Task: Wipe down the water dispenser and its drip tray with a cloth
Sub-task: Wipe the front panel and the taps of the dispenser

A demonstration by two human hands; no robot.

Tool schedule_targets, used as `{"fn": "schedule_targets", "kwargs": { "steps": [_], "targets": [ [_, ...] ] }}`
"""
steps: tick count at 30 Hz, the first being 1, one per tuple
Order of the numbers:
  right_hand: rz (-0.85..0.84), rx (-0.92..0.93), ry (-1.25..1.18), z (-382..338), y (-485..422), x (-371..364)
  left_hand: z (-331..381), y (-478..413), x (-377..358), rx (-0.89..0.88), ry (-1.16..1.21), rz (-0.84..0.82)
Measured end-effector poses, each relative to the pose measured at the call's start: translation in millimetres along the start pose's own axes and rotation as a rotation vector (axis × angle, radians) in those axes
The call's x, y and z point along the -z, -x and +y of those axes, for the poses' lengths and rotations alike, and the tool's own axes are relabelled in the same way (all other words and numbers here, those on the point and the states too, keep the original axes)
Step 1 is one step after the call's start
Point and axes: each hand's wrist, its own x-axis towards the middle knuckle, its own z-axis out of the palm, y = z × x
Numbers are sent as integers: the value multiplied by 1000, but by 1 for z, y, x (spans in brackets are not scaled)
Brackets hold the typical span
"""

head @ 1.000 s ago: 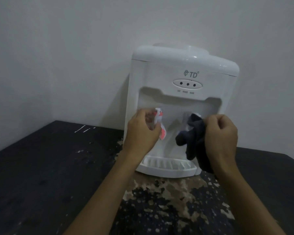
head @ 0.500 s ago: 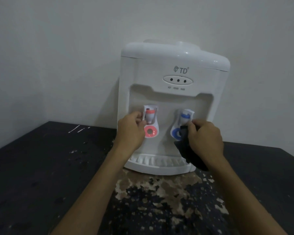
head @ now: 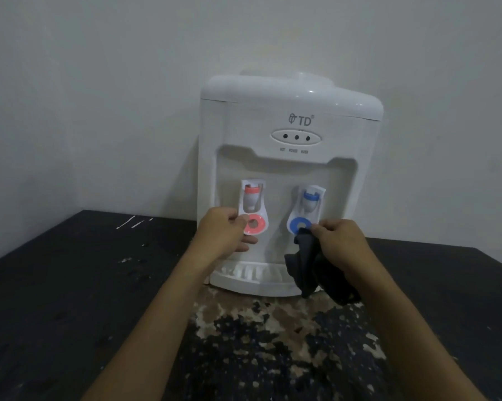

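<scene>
Both hands now sit lower on the water dispenser (head: 290, 111) — left hand (head: 221, 237) pinching the red lever (head: 255, 224), right hand (head: 341, 244) pinching the dark cloth (head: 309, 264) to the blue lever (head: 297, 225); the drip tray (head: 244, 273), just below the grip, seems next.

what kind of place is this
Probably a plain room in a home or small office: a white tabletop water dispenser stands on a worn black table against a bare grey wall.
</scene>
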Motion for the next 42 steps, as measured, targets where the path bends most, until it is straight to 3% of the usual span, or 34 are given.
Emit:
{"fn": "schedule_targets", "kwargs": {
  "steps": [3, 8, 12, 18, 22, 27, 31, 35, 37, 39, 42],
  "targets": [
    [25, -38, -75, 6, -4, -6, 1, 2, -1, 102, 125, -32],
    [60, -149, -303, 16, -9, -20, -5, 1, -12, 125, 174, 119],
    [21, -254, -477, 19, -13, -22, -13, -5, -21, 218, 410, 177],
    [-27, -430, -731, 17, -17, -20, -16, -14, -19, 390, 796, -41],
    [-72, -430, -811, 18, -20, -19, -16, -17, -14, 426, 841, -124],
    [-54, -469, -884, 22, -12, -20, -12, -11, -3, 438, 626, -158],
    [-272, -416, -965, 18, 10, -24, -1, -4, 13, 414, 197, -112],
    [-296, -314, -890, 2, 32, -25, 18, 8, 24, 314, -126, -31],
    [-209, -222, -852, -5, 38, -28, 22, 9, 28, 101, -280, 115],
    [-49, -47, -760, -14, 41, -32, 25, 9, 28, -182, -419, 368],
    [270, 268, -579, -29, 41, -38, 20, 7, 26, -384, -493, 608]
  ]
}}
